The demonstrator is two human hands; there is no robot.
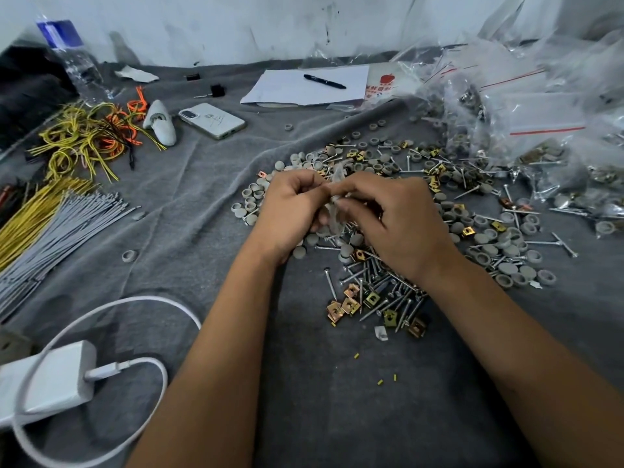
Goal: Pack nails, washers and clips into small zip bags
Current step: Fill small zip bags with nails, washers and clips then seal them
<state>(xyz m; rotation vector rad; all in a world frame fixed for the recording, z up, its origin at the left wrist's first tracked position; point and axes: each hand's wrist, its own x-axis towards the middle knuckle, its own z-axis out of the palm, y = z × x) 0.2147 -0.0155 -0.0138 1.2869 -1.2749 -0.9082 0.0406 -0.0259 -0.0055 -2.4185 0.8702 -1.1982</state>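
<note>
Cloth [202, 204], grey and felt-like, creased, covers the whole work surface; likely there to stop small parts rolling.

Heap of filled zip bags [526, 130] at two o'clock, clear crinkled plastic with red seal strips, stacked out of the working area, probably the finished pile.

Loose stock spread from centre toward three o'clock: grey round washers [486, 251], cupped like little caps; slim steel nails [381, 288] with flat heads; brass-coloured square clips [341, 305], folded sheet metal. All within easy reach of both hands.

Bundles of grey and yellow cable ties [64, 221] at nine o'clock. White charger [50, 380] with looped cable at seven o'clock. Phone [212, 120], face down, at eleven o'clock. Paper with black pen [324, 81] at twelve o'clock.

Left hand [290, 211] and right hand [398, 221] meet at centre above the pile, fingers of each curled and pinching one small clear zip bag [334, 211], limp and crumpled. Judged: mouth being opened or pressed closed; cannot tell which, nor what is inside.
</note>
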